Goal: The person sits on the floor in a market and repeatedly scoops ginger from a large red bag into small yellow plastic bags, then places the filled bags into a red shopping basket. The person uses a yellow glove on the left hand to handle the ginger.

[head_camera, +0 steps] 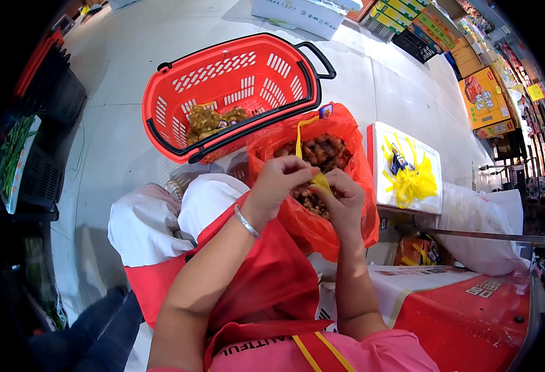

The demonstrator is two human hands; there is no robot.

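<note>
Both of my hands meet over a red plastic bag (365, 204) that stands wide open and holds brown, knobbly ginger-like roots (326, 151). My left hand (281, 183) pinches one side of a yellow mesh net bag (319, 181); my right hand (344, 197) grips its other side, so the net is stretched between my fingertips. A yellow strip with a small blue and white tag (326, 110) reaches up from there to the bag's far rim. On a white foam box (432, 174) at the right lies a heap of flat yellow nets (412, 179) with dark blue tags.
Beyond my knees is a red shopping basket (207, 60) with a black handle, holding filled yellow nets (205, 121). Black crates (44, 172) with green vegetables stand at the left. A white sack (477, 223), a red box (467, 316) and stocked shelves are at the right. Another person's dark-trousered legs (95, 330) show lower left.
</note>
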